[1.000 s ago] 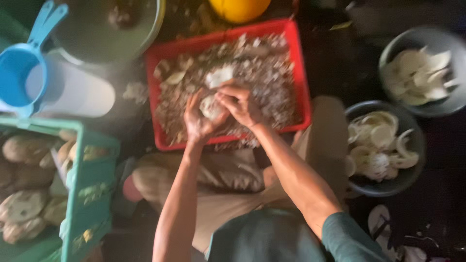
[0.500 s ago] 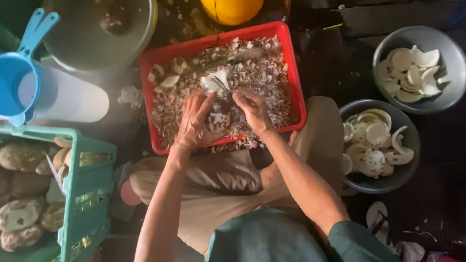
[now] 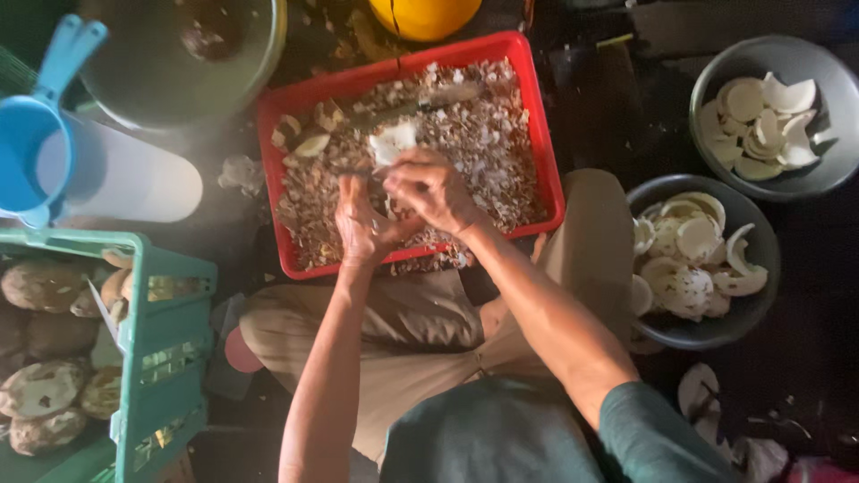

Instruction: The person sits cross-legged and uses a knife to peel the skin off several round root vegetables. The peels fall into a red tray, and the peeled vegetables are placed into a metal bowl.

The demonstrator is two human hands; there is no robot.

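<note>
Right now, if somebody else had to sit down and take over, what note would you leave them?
Left hand and right hand meet over the red plastic crate of brown and white peelings, working a small white piece; what each grips is unclear. Done: white peeled pieces fill two grey round bowls, near and far. Left: brown unpeeled lumps in the green plastic crate.

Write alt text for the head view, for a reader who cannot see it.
Seen from above, a seated person's left hand and right hand work together on a white piece over a red tray of brown and white scraps. Two grey bowls of white pieces sit right; a green crate sits left.
</note>
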